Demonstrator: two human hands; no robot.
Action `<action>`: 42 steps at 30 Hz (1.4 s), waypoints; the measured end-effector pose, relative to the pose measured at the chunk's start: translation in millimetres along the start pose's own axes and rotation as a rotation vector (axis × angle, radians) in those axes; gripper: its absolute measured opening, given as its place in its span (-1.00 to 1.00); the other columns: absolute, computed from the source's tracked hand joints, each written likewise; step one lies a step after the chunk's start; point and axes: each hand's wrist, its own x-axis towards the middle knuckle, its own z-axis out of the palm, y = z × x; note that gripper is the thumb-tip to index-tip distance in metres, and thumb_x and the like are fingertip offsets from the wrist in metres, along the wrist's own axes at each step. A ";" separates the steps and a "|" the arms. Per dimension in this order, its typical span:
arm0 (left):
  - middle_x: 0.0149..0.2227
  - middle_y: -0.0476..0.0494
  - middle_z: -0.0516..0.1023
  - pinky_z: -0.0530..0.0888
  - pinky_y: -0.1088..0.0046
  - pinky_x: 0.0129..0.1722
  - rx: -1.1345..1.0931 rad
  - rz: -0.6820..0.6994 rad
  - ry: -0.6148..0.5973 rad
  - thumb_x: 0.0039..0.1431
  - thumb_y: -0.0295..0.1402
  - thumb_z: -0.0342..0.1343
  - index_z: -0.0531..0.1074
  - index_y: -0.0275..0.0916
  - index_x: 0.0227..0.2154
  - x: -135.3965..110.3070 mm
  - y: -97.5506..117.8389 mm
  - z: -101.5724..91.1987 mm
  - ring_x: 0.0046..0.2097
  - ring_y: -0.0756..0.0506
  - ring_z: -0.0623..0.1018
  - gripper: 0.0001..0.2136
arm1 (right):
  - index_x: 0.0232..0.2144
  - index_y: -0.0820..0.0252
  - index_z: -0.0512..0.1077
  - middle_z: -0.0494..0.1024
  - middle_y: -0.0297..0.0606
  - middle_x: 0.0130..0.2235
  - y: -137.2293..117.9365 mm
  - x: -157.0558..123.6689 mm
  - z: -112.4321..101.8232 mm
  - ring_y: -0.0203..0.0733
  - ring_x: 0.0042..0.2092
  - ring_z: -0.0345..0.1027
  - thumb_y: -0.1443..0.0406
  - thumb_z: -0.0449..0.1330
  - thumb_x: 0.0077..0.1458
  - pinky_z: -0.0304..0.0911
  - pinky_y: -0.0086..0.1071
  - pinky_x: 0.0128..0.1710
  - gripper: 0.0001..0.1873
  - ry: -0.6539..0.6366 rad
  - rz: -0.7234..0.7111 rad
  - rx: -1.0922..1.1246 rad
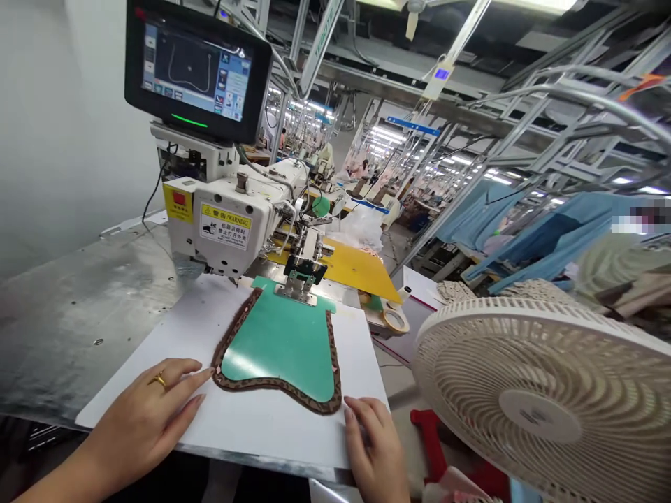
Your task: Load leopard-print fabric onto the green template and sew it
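A green template plate (283,342) lies on a white board, clamped at its far edge by the metal clamp (298,290) of a sewing machine. Brown patterned fabric (262,384) shows as a narrow border along its two sides and curved near edge. My left hand (149,412), with a ring on one finger, has its fingers stretched out and a fingertip at the fabric's left corner. At the near right corner rests my right hand (374,443), fingers loosely extended beside the fabric. Neither hand grips anything.
The white sewing machine head (231,223) stands behind the board on the left, below a lit control screen (193,70). A large fan (539,405) is close on the right. A yellow board (361,269) and a tape roll (394,321) lie beyond the plate.
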 end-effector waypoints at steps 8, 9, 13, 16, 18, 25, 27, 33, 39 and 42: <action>-0.15 -0.16 0.55 0.50 0.26 -0.13 0.012 0.130 0.112 0.32 -0.34 0.01 0.48 -0.18 -0.08 8.2 -3.3 -4.1 -0.18 -0.15 0.60 -0.80 | -0.39 0.15 0.38 0.41 -0.33 -0.42 -12.8 1.4 -6.0 -0.21 -0.36 0.31 0.36 0.03 0.38 0.23 -0.35 -0.36 -0.74 0.204 -0.063 -0.074; -0.16 -0.17 0.55 0.51 0.24 -0.13 0.010 0.133 0.100 0.31 -0.37 0.02 0.47 -0.19 -0.08 8.5 -3.1 -5.0 -0.18 -0.15 0.60 -0.81 | -0.40 0.15 0.37 0.41 -0.33 -0.43 -13.6 1.4 -7.0 -0.21 -0.36 0.30 0.36 0.03 0.38 0.22 -0.35 -0.36 -0.73 0.215 -0.065 -0.090; -0.17 -0.20 0.54 0.53 0.17 -0.11 0.019 0.161 0.075 0.28 -0.46 0.05 0.46 -0.20 -0.10 9.4 0.0 -10.5 -0.19 -0.18 0.58 -0.83 | -0.43 0.13 0.36 0.41 -0.29 -0.43 -13.3 -3.3 -8.3 -0.15 -0.33 0.29 0.32 0.02 0.37 0.20 -0.28 -0.30 -0.71 0.223 -0.039 -0.096; -0.18 -0.17 0.53 0.54 0.20 -0.09 0.008 0.175 0.092 0.26 -0.49 0.07 0.45 -0.17 -0.12 11.7 2.8 -12.8 -0.19 -0.16 0.57 -0.82 | -0.46 0.11 0.36 0.41 -0.26 -0.43 -12.5 -7.6 -6.8 -0.13 -0.31 0.29 0.29 0.01 0.37 0.19 -0.24 -0.28 -0.68 0.216 -0.016 -0.087; -0.19 -0.16 0.53 0.54 0.22 -0.10 0.005 0.179 0.099 0.24 -0.50 0.09 0.46 -0.18 -0.14 13.0 3.9 -13.9 -0.19 -0.15 0.57 -0.82 | -0.47 0.11 0.36 0.41 -0.26 -0.44 -14.1 -8.3 -6.4 -0.13 -0.32 0.30 0.28 0.02 0.37 0.20 -0.24 -0.28 -0.67 0.215 -0.015 -0.083; -0.20 -0.22 0.52 0.53 0.23 -0.12 0.029 0.234 0.105 0.22 -0.56 0.10 0.44 -0.29 -0.15 14.5 4.5 -15.3 -0.21 -0.16 0.56 -0.83 | -0.47 0.12 0.34 0.40 -0.29 -0.45 -18.4 -5.5 -7.2 -0.15 -0.34 0.28 0.33 0.03 0.36 0.19 -0.26 -0.31 -0.69 0.238 -0.057 -0.090; -0.20 -0.22 0.52 0.53 0.24 -0.12 0.018 0.232 0.110 0.20 -0.57 0.11 0.45 -0.30 -0.15 14.7 4.7 -15.2 -0.22 -0.16 0.56 -0.83 | -0.46 0.13 0.34 0.39 -0.29 -0.45 -17.8 -5.8 -7.1 -0.16 -0.35 0.27 0.34 0.03 0.36 0.19 -0.27 -0.31 -0.70 0.233 -0.061 -0.091; -0.21 -0.20 0.55 0.53 0.24 -0.11 -0.003 0.207 0.139 0.19 -0.57 0.11 0.49 -0.28 -0.17 14.8 6.6 -16.1 -0.24 -0.15 0.59 -0.82 | -0.44 0.13 0.36 0.40 -0.30 -0.45 -17.0 -6.8 -7.2 -0.16 -0.34 0.28 0.38 0.05 0.34 0.21 -0.27 -0.30 -0.73 0.242 -0.090 -0.079; -0.20 -0.22 0.57 0.55 0.24 -0.11 0.054 0.206 0.150 0.18 -0.55 0.12 0.51 -0.28 -0.17 12.7 7.3 -15.5 -0.20 -0.16 0.60 -0.82 | -0.41 0.14 0.37 0.39 -0.30 -0.44 -15.3 -6.6 -7.2 -0.14 -0.35 0.25 0.41 0.07 0.32 0.19 -0.26 -0.29 -0.77 0.269 -0.135 -0.079; -0.18 -0.23 0.60 0.55 0.19 -0.11 0.106 0.223 0.152 0.19 -0.51 0.14 0.53 -0.25 -0.17 8.7 5.3 -15.5 -0.17 -0.19 0.60 -0.83 | -0.45 0.12 0.34 0.37 -0.29 -0.47 -16.4 -6.8 -7.3 -0.12 -0.36 0.25 0.38 0.06 0.33 0.17 -0.25 -0.30 -0.73 0.264 -0.146 -0.099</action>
